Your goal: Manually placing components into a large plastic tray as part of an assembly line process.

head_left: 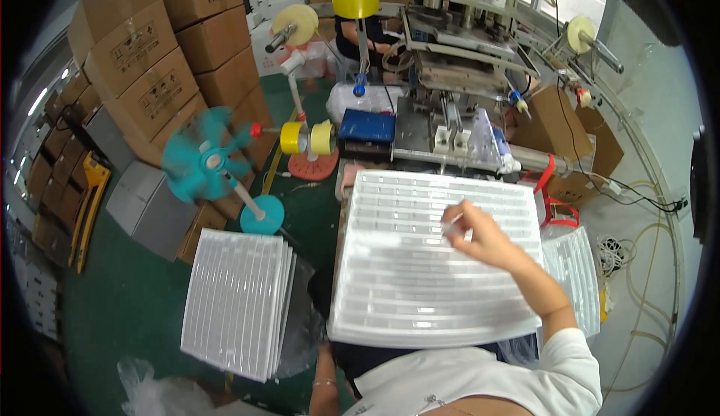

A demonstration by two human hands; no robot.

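Observation:
A stack of white, ribbed plastic trays (435,266) lies in front of me, with rows of long narrow slots running across. Above its right half is my right hand (480,234), thumb and fingers pinched round a small clear piece (453,228) too blurred to name. Down by the stack's near left corner my left hand (325,360) shows only in part, a thin bracelet at its wrist. Its fingers are hidden.
More ribbed trays (232,303) are stacked at the left, and others (574,277) at the right. A teal fan (216,162) spins beyond the left stack. A press machine (469,63) and a blue box (367,126) stand ahead; cartons (154,86) rise far left.

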